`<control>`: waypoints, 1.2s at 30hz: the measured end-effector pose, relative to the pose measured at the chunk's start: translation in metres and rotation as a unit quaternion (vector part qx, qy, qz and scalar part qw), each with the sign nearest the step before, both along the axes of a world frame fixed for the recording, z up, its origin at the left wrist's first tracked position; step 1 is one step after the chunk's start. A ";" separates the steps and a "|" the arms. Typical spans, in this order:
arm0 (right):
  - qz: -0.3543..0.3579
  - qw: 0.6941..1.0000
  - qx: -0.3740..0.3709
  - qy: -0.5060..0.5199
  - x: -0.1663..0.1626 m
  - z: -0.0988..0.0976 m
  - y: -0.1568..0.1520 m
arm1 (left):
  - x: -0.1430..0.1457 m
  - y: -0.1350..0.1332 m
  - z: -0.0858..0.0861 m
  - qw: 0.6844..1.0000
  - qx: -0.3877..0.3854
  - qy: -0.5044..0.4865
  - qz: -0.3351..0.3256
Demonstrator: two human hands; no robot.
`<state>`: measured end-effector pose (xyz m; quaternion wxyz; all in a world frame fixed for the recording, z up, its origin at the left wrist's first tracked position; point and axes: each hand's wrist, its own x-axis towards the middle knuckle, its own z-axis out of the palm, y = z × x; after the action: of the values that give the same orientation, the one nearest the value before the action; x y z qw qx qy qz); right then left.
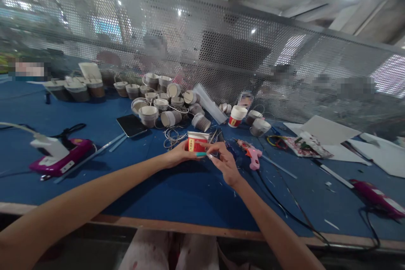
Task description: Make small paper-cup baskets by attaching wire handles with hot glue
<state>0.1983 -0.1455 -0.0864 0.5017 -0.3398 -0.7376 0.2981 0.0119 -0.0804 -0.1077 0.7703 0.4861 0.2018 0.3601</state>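
A red and white paper cup (pixel 192 142) with gold lettering is upright just above the blue table. My left hand (pixel 179 155) is closed around the cup's left side. At its lower edge shows a narrow teal patch (pixel 200 154), too small to identify. My right hand (pixel 223 160) is at the cup's right side, index finger and thumb bent together against it in a pinch. Whatever is between those fingertips is hidden. Behind the cup lies a loose bundle of thin cord (pixel 174 136). A pink glue gun (pixel 253 156) rests to the right of my right hand.
Several cord-wrapped cups (pixel 148 114) crowd the back of the blue table (pixel 152 196). A red and white cup stack (pixel 237 116) stands behind. A black phone-like slab (pixel 132 125) and purple power strips (pixel 61 162) lie about. Perforated metal sheeting (pixel 190 42) closes off the back.
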 end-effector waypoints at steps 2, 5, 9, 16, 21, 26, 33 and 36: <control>-0.014 1.000 -0.001 0.021 -0.003 -0.001 0.000 | 0.001 0.000 -0.001 1.000 0.003 0.008 0.013; -0.090 0.988 0.009 0.127 -0.007 -0.002 0.001 | 0.001 0.000 -0.001 1.000 -0.005 0.014 0.017; -0.099 0.971 -0.097 0.197 -0.007 -0.002 0.009 | 0.000 -0.001 0.001 1.000 -0.017 0.018 0.008; -0.003 0.947 -0.302 0.111 -0.003 -0.002 0.019 | -0.002 0.001 -0.001 1.000 -0.028 0.010 0.000; 0.066 0.952 -0.283 0.093 0.001 0.001 0.016 | -0.002 0.004 -0.005 1.000 -0.029 0.000 0.003; 0.043 0.944 -0.268 0.190 0.003 0.005 0.014 | -0.001 0.003 -0.005 1.000 -0.024 0.018 -0.007; 0.020 0.934 -0.243 0.262 0.006 0.003 0.021 | -0.002 0.001 0.000 0.999 -0.028 0.018 -0.036; 0.004 0.932 -0.254 0.259 0.005 0.002 0.022 | -0.004 0.001 0.001 0.998 -0.024 0.008 -0.049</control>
<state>0.2038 -0.1236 -0.0848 0.5710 -0.3635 -0.4831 0.5554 0.0083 -0.0797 -0.1064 0.7967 0.4801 0.1924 0.3127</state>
